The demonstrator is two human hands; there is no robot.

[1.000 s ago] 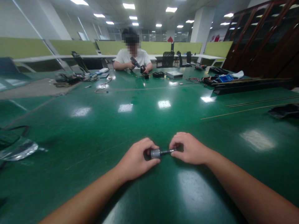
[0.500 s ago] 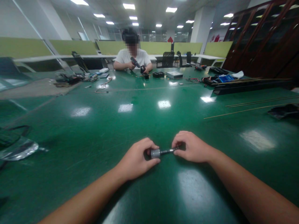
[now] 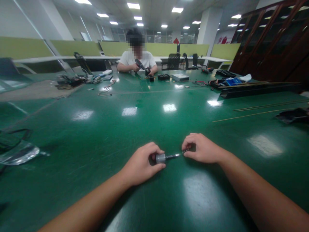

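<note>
My left hand (image 3: pixel 142 165) grips a short grey metal cylinder (image 3: pixel 160 158) with a thin shaft (image 3: pixel 173 156) sticking out to the right. Cylinder and shaft lie low over the green table; whether they touch it I cannot tell. My right hand (image 3: pixel 205 149) pinches a small dark piece with ridges or coils (image 3: pixel 185 150) between thumb and fingertips. A small gap parts this piece from the shaft's bright tip. Fingers hide some of both objects, and their exact kinds are not clear.
Across the green table (image 3: pixel 116 135) a person (image 3: pixel 137 59) in white holds a power drill (image 3: pixel 139 63). Thin rods (image 3: pixel 260 113) and a long black channel (image 3: pixel 253 90) lie at right. A clear plastic bag (image 3: pixel 20 154) is at left, with electronic parts (image 3: pixel 70 81) farther back.
My right hand has moved slightly right and away from me, drawing the small dark piece off the shaft's tip. My left hand and the cylinder have stayed put.
</note>
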